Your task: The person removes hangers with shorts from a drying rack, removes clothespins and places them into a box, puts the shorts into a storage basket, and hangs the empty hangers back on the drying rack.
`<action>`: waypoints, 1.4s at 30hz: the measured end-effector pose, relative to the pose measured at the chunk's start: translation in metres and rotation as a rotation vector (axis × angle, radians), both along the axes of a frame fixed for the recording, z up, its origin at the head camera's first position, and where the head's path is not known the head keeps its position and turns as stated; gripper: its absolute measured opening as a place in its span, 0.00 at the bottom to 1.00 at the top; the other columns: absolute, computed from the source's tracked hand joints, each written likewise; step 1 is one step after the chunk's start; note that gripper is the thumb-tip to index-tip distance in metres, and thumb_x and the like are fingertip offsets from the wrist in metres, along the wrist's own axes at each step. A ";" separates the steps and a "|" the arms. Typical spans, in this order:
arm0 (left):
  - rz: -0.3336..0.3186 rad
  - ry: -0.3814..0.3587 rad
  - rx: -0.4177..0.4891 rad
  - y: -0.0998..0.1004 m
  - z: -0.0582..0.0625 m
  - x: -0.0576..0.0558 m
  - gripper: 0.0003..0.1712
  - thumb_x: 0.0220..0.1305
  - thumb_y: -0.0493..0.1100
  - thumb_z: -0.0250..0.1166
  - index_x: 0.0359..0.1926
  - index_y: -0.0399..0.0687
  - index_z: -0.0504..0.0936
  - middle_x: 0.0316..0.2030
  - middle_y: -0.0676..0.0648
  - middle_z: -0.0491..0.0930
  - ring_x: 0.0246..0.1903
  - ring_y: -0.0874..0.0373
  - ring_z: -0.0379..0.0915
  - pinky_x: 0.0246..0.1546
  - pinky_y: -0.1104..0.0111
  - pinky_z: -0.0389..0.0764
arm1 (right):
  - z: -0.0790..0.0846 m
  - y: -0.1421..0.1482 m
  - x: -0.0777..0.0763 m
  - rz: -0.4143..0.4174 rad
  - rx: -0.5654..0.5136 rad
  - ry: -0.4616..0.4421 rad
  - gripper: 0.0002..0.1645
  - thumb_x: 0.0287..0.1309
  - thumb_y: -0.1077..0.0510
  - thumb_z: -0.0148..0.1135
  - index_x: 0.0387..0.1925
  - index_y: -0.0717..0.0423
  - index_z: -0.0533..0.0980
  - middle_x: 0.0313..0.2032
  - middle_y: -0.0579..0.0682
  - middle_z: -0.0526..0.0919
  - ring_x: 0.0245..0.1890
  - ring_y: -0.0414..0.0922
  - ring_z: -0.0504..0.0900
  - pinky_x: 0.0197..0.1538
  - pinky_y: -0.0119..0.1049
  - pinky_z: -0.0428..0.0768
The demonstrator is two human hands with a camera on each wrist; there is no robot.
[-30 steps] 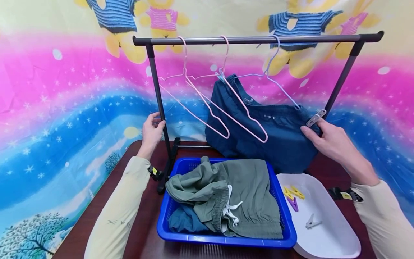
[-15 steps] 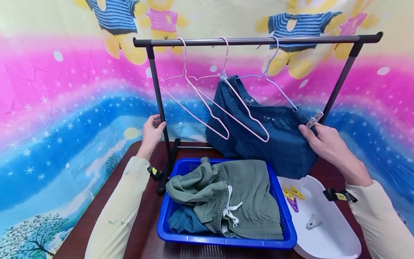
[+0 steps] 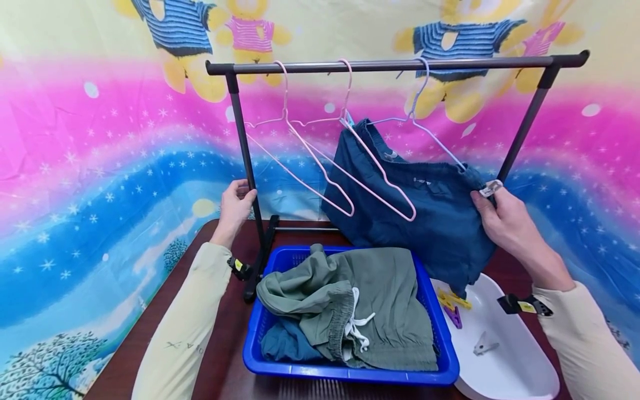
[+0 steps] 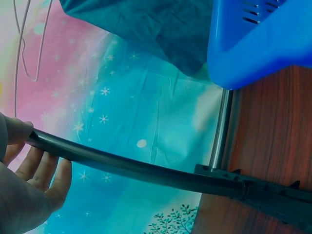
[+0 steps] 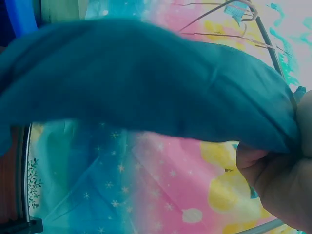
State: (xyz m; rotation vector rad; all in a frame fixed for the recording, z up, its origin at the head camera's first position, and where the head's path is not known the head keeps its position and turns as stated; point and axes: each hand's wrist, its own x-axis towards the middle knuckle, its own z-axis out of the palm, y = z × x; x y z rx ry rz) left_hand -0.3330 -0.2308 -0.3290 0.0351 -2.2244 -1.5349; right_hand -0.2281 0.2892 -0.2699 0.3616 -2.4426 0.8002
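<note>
My left hand (image 3: pixel 237 210) holds the left post (image 4: pixel 122 165) of a dark metal clothes rack, thumb on one side and fingers on the other. Navy shorts (image 3: pixel 420 211) hang on the blue wire hanger (image 3: pixel 434 139), the third one along the rail. My right hand (image 3: pixel 510 219) pinches the right end of their waistband, thumb in front. A pale grey clothespin (image 3: pixel 491 189) sticks out above the thumb at that corner. At the far end of the waistband a light blue clothespin (image 3: pixel 348 119) shows behind a pink hanger. The shorts' cloth fills much of the right wrist view.
Two pink hangers (image 3: pixel 327 176) hang left of the shorts. A blue basket (image 3: pixel 350 373) holds green drawstring shorts (image 3: pixel 385 300) and a dark blue garment (image 3: pixel 290 340). To its right, a white tray (image 3: pixel 530 355) contains yellow clothespins (image 3: pixel 455 300), a purple one and a grey one.
My right hand has dropped slightly, and the shorts' right side has come lower and forward, overlapping the white tray. The clothespin in that hand has turned flatter. My left hand stays on the post.
</note>
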 end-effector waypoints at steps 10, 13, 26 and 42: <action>-0.006 -0.009 -0.013 0.000 0.001 0.001 0.21 0.72 0.42 0.58 0.62 0.43 0.72 0.58 0.37 0.75 0.58 0.44 0.73 0.60 0.52 0.74 | -0.002 0.002 0.001 0.000 -0.112 0.145 0.15 0.72 0.53 0.51 0.39 0.64 0.70 0.25 0.46 0.65 0.32 0.28 0.66 0.36 0.27 0.59; -0.002 -0.013 -0.013 0.001 0.002 0.001 0.20 0.72 0.42 0.58 0.62 0.44 0.72 0.58 0.37 0.75 0.58 0.44 0.74 0.60 0.52 0.74 | -0.003 0.004 0.002 -0.016 -0.141 0.194 0.15 0.72 0.54 0.52 0.42 0.66 0.71 0.25 0.38 0.66 0.32 0.26 0.66 0.36 0.27 0.60; 0.006 -0.045 -0.005 0.004 0.004 0.001 0.20 0.72 0.44 0.57 0.61 0.44 0.72 0.58 0.38 0.75 0.58 0.44 0.73 0.60 0.53 0.74 | -0.001 0.017 0.012 -0.036 -0.240 0.361 0.16 0.71 0.55 0.54 0.40 0.69 0.70 0.28 0.27 0.64 0.34 0.25 0.65 0.40 0.23 0.57; -0.003 -0.042 0.035 0.007 0.006 -0.005 0.20 0.72 0.43 0.58 0.61 0.43 0.73 0.57 0.37 0.76 0.57 0.45 0.74 0.60 0.54 0.74 | -0.004 0.041 0.025 -0.114 -0.157 0.573 0.29 0.73 0.49 0.50 0.32 0.75 0.64 0.25 0.28 0.55 0.25 0.22 0.54 0.32 0.25 0.50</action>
